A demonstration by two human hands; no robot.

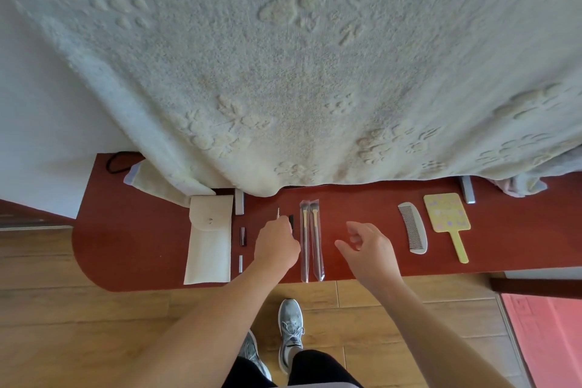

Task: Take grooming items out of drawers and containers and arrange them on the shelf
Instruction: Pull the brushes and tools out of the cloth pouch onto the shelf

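Left hand (277,244) grips a thin tool (278,213); right hand (368,247) hovers open; no legible writing.

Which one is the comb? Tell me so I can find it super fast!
Look along the long red-brown shelf under the hanging fluffy blanket, toward its right end. The comb lies flat just left of the yellow hand mirror. It is the only pale grey, curved thing with a row of fine teeth.

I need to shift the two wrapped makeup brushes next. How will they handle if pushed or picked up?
The wrapped makeup brushes look light. Their clear sleeves are probably slippery. Being slim and round-handled, they may roll if nudged sideways.
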